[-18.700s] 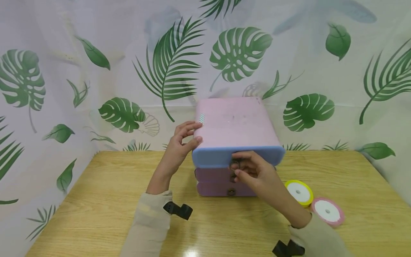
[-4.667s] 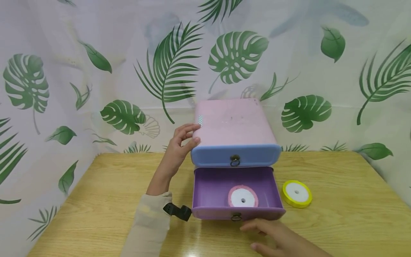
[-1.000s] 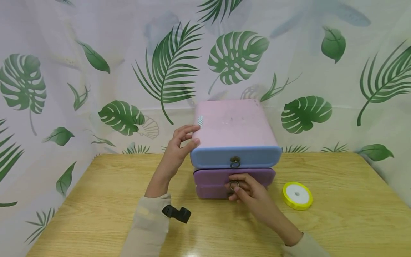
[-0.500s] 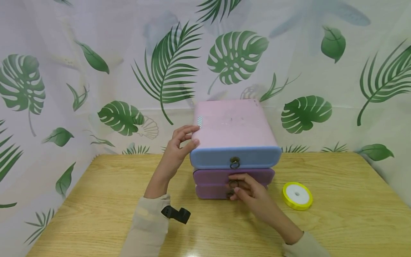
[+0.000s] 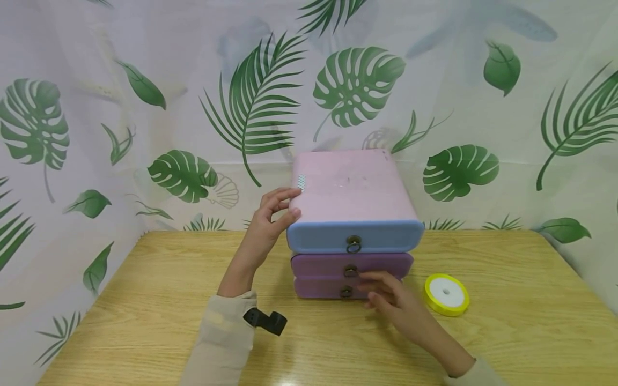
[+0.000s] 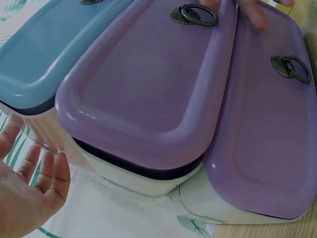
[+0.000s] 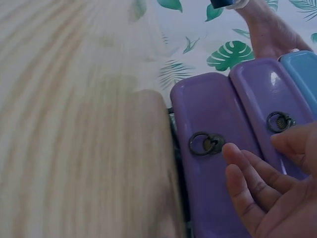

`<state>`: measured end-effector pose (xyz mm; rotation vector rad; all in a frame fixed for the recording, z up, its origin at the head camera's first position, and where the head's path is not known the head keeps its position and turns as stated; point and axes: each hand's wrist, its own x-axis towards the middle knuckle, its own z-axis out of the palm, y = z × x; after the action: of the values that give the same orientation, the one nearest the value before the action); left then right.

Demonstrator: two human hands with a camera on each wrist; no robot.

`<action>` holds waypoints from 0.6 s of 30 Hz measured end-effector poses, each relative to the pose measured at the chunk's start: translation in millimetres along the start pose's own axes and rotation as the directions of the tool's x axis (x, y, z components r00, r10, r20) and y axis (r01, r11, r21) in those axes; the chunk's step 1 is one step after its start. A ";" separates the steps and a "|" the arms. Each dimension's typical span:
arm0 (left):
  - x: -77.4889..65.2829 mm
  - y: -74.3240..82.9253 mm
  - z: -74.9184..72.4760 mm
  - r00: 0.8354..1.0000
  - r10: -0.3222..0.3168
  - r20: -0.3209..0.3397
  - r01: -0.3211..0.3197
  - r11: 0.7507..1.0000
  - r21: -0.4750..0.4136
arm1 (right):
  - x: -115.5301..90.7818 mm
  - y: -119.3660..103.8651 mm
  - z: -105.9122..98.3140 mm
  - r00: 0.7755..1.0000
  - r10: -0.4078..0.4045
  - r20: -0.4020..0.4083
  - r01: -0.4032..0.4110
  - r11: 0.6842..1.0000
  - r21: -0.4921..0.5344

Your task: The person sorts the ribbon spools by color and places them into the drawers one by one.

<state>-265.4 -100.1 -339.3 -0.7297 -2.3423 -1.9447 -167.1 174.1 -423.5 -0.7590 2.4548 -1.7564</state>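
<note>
A small three-drawer cabinet (image 5: 352,201) with a pink top stands at the back of the table, all drawers pushed in. Its top drawer front (image 5: 314,238) is blue; the middle drawer (image 5: 316,265) and bottom drawer (image 5: 316,288) are purple, each with a dark metal ring pull. My left hand (image 5: 265,228) rests against the cabinet's upper left edge, fingers loosely bent, also seen in the left wrist view. My right hand (image 5: 398,305) is just right of the middle drawer's ring pull (image 5: 350,271), fingers loose and holding nothing. The right wrist view shows its fingers (image 7: 262,186) before the purple fronts.
A yellow ribbon spool (image 5: 436,292) with a white face lies flat on the wooden table (image 5: 183,321), right of the cabinet and close to my right hand. A leaf-printed cloth (image 5: 251,203) hangs behind the cabinet.
The pink ribbon spool went from the table into the middle drawer, which has since slid in, hiding it. My right hand has let go of that ring pull and moved slightly right.
</note>
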 end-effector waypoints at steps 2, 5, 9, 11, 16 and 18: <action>-0.1 -0.2 -0.3 1.000 0.002 0.003 -0.003 1.000 0.004 | -1.3 1.7 -1.1 0.999 0.029 0.016 -0.028 0.999 -0.037; -0.1 -0.1 -0.5 1.000 0.003 0.001 -0.003 1.000 0.009 | -2.0 4.8 -0.7 0.997 0.069 0.042 -0.066 0.995 -0.074; -0.6 1.0 -0.3 1.000 0.002 -0.006 -0.002 1.000 0.014 | -1.6 11.4 2.3 0.993 0.102 0.062 -0.096 0.991 -0.094; -0.9 1.3 -0.2 1.000 0.005 -0.006 -0.005 1.000 0.015 | -1.2 15.4 3.9 0.992 0.100 0.073 -0.092 0.990 -0.110; -1.2 1.2 0.0 1.000 0.007 -0.003 -0.007 1.000 0.013 | 0.3 18.7 8.7 0.984 0.147 0.103 -0.136 0.985 -0.106; -1.0 1.0 0.2 1.000 0.006 -0.003 -0.006 1.000 0.012 | 1.2 18.0 10.3 0.982 0.156 0.111 -0.146 0.985 -0.096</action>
<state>-264.2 -100.1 -338.7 -0.7318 -2.3453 -1.9270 -171.7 168.8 -443.0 -0.6427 2.4535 -1.5166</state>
